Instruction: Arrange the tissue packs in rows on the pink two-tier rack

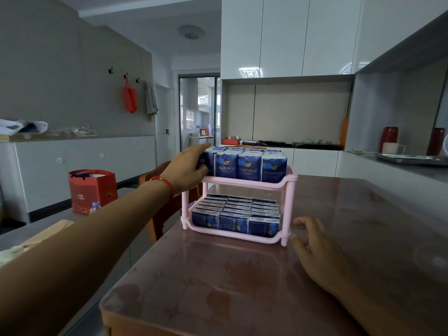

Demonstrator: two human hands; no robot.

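— Where are the tissue packs (249,169)?
— Standing in rows on both tiers of the pink rack (289,190) on the counter (218,275).
— And the hands?
— Left hand (188,167) grips the top tier's leftmost pack; right hand (315,248) rests beside the rack, fingers relaxed

The left arm reaches far forward and up, bare, with a red cord bracelet (165,185) round the wrist. The left hand (188,167) is turned palm inward, fingers curled round what it holds and thumb low at the front. The right hand (315,243) lies lower and nearer, palm down, fingers loosely bent, forearm running back to the lower right.
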